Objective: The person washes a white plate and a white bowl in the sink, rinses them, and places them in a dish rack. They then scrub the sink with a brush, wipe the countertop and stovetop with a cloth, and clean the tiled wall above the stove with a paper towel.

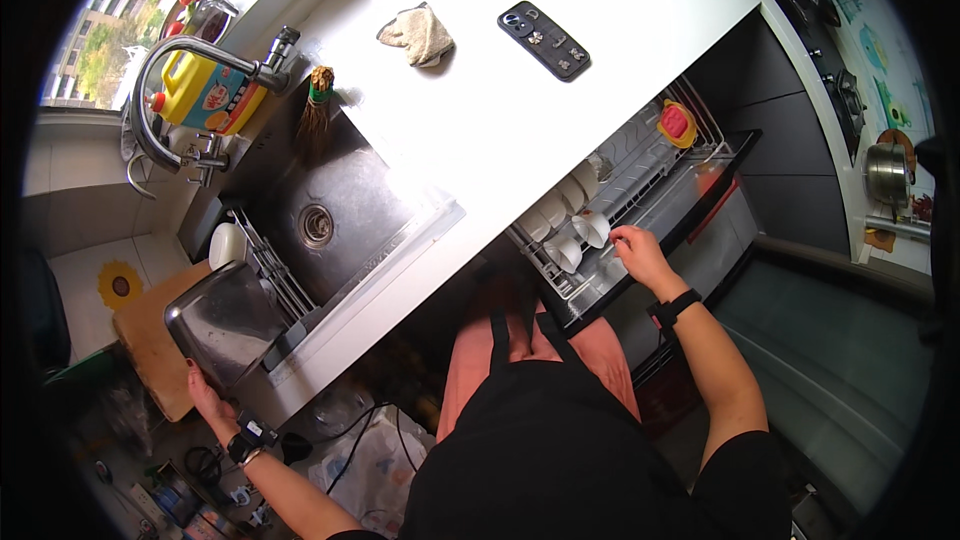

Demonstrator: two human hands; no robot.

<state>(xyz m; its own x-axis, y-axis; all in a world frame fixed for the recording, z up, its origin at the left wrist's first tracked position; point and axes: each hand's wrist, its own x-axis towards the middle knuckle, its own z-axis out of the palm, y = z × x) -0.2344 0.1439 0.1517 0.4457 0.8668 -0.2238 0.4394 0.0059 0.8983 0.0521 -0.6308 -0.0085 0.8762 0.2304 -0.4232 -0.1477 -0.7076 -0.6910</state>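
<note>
My left hand is at the lower left, its fingers against the near edge of an upturned stainless steel pan; whether it grips the pan cannot be told. The pan rests by a folding rack at the sink's side, next to a white bowl and over a wooden cutting board. My right hand, fingers bent, is beside a white cup in the pulled-out dish drawer. Its fingertips are near the cup's rim; contact cannot be told. Several white bowls stand in the drawer's wire rack.
A steel sink with a faucet lies left. A whisk brush leans at its far edge by a yellow jug. The white countertop holds a cloth and a phone. A gas stove is at right.
</note>
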